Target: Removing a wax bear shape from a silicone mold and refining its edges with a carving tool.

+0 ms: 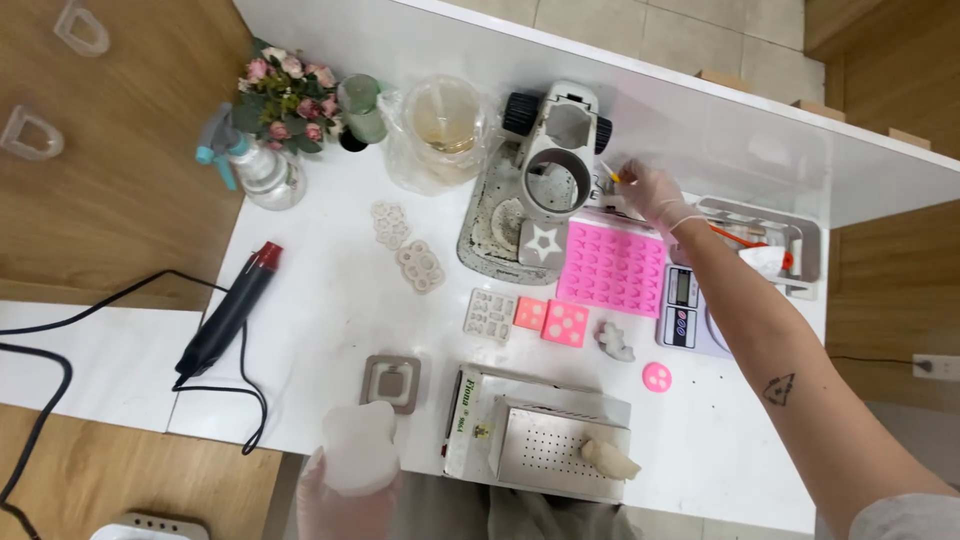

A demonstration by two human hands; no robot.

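My left hand (345,495), in a thin glove, holds a white frosted mould block (360,445) at the table's near edge. My gloved right hand (652,195) reaches far across the table and pinches a small thin stick with a yellow tip (612,175) beside the white round-chambered machine (553,170). A large pink silicone mould (612,267) lies just below that hand. Two small pink square moulds (552,320) sit in the middle of the table.
A black heat gun (232,308) with its cord lies at left. A spray bottle (250,165), flowers (288,95), a bagged cup (440,125), a digital scale (685,310), a perforated metal box (545,445) and several white moulds (420,265) stand on the white table (330,310).
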